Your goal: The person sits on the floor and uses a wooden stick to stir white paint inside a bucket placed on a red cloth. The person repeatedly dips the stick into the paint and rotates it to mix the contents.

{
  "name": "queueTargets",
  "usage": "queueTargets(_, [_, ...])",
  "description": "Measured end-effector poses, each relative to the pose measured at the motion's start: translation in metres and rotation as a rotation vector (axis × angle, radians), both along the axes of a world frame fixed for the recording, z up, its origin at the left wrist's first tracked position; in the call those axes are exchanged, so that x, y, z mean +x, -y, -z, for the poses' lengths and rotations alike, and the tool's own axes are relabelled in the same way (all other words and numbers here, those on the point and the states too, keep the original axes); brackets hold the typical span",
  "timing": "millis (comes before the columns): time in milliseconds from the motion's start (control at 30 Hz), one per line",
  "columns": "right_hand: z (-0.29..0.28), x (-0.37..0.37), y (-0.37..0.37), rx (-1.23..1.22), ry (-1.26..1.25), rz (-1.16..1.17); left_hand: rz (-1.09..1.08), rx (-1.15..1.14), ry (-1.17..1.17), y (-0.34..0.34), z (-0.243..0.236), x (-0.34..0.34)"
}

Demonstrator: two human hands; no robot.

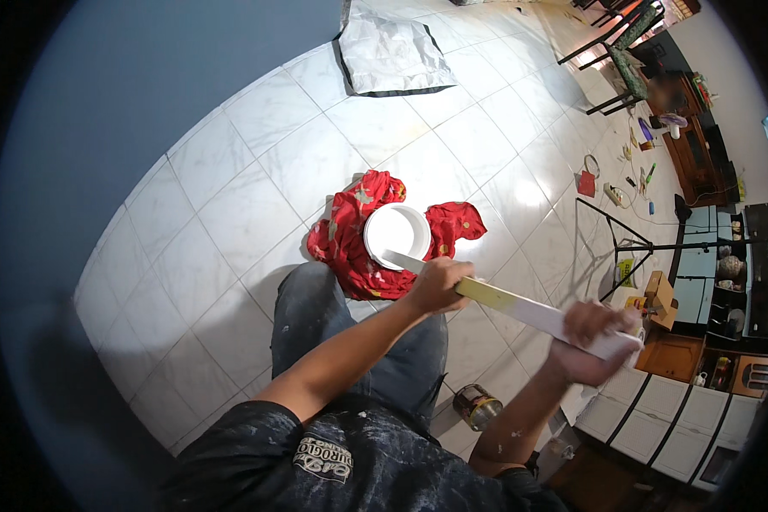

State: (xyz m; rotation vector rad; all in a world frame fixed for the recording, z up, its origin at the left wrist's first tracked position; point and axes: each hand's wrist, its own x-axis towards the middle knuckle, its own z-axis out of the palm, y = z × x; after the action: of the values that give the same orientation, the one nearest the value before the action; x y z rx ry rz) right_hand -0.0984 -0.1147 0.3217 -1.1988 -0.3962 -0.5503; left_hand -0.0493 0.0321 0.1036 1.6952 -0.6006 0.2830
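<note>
A white bucket (410, 218) of white material rests on a crumpled red patterned cloth (346, 243) on the floor in front of me. A long, flat stick (508, 303), pale yellow and white, slants from inside the bucket toward my lower right, its lower end in the white material. My left hand (439, 284) is closed around it a short way from the bucket. My right hand (593, 337), smudged white and motion-blurred, grips the upper end of the stick. My jeans-covered knees are just behind the cloth.
A blue wall (128, 77) borders the left. A pale sheet (388, 60) lies ahead on the tiles. At right are a black tripod stand (644, 249), scattered tools, a chair (623, 72), cardboard boxes (657, 294) and cabinets (674, 422). A jar (478, 407) stands by my right side.
</note>
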Motion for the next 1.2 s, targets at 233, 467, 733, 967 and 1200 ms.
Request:
queueTargets(233, [-0.107,-0.031,-0.002,-0.151,0.19,0.161,0.05,-0.103,0.138,0.015,-0.099,-0.005])
queueTargets(467, [-0.068,0.001,-0.025,-0.251,0.167,0.169,-0.031,-0.156,0.135,0.021,-0.062,0.027])
queueTargets(733, [0.027,0.016,-0.06,-0.342,-0.045,0.007,-0.013,-0.049,-0.149,0.002,0.03,0.011])
queueTargets(967, [0.048,-0.002,-0.019,-0.028,-0.043,-0.026,0.106,0.038,-0.071,-0.021,0.042,0.0])
queueTargets(1200, [-0.032,-0.046,0.009,-0.075,0.097,0.151,0.127,-0.006,0.112,-0.004,-0.048,-0.003])
